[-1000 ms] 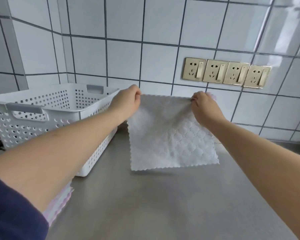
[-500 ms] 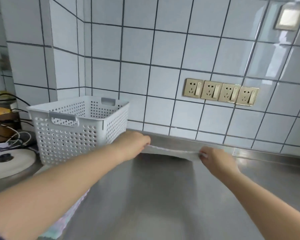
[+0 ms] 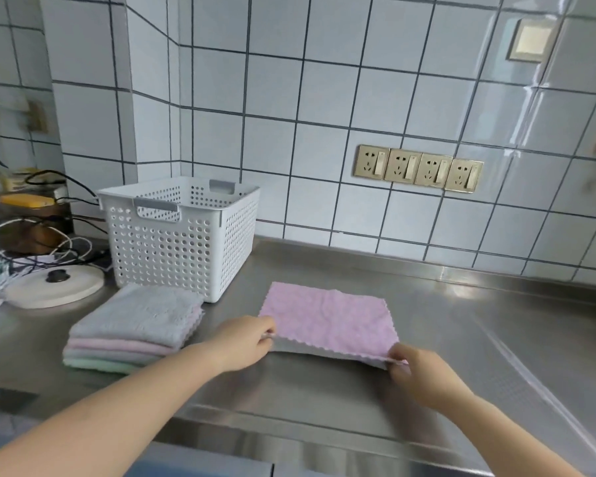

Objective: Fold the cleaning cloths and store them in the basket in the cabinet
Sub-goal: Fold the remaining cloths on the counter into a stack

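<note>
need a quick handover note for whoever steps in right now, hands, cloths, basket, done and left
Left hand: grip pinched on the near left corner of the pink cloth.
Right hand: grip pinched on its near right corner.
The pink cloth lies spread on the steel counter, near edge slightly lifted.
Folded stack sits left of it, in front of the white basket.
Done: several cloths folded.
Left: fold this one, load the basket, store it in the cabinet, which is not in view.

White square-tile wall with dark grout (image 3: pixel 324 98), inner corner at left. Row of four gold-coloured socket plates with switches (image 3: pixel 417 168) on the back wall, one pale square plate (image 3: pixel 530 41) higher up right. Brushed stainless steel countertop (image 3: pixel 461 339) below, glossy daylight reflections on the right-hand tiles
</note>
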Demonstrator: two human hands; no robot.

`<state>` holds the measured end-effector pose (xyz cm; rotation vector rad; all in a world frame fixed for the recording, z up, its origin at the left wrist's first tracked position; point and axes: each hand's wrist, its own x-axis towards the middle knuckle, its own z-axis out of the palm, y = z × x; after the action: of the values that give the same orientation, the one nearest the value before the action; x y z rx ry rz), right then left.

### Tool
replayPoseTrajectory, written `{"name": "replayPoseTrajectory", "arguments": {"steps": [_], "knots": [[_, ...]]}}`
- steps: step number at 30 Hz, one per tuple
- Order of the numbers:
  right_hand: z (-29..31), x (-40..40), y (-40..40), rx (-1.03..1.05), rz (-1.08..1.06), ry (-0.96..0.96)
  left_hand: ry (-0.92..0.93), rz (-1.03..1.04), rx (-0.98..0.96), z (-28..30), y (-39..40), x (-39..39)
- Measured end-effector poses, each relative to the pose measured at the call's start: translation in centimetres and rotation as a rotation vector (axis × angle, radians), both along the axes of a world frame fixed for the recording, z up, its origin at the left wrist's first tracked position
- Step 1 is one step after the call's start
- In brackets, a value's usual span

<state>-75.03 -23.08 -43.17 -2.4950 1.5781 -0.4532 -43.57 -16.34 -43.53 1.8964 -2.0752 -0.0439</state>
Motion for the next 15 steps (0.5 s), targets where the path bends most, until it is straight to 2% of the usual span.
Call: {"name": "replayPoseTrajectory", "arguments": {"steps": [6,9,13,15], "knots": [[0.8,-2.0,2.2,0.109,-0.035,-0.208,0.116,0.023,-0.011,0.5,2.6,-0.6],[1.3,-3.0,2.8,0.154,-0.014,-0.169,0.161,-0.031,0.055,1.4,3.8,-1.0],[1.8,-4.0,3.2,0.48,0.02,-0.008,0.154,-0.14,0.249,2.0,5.0,-1.0],[2.1,-4.1,3.1,0.516,0.002,-0.08,0.206,-0.123,0.241,1.7,4.9,-1.0]]}}
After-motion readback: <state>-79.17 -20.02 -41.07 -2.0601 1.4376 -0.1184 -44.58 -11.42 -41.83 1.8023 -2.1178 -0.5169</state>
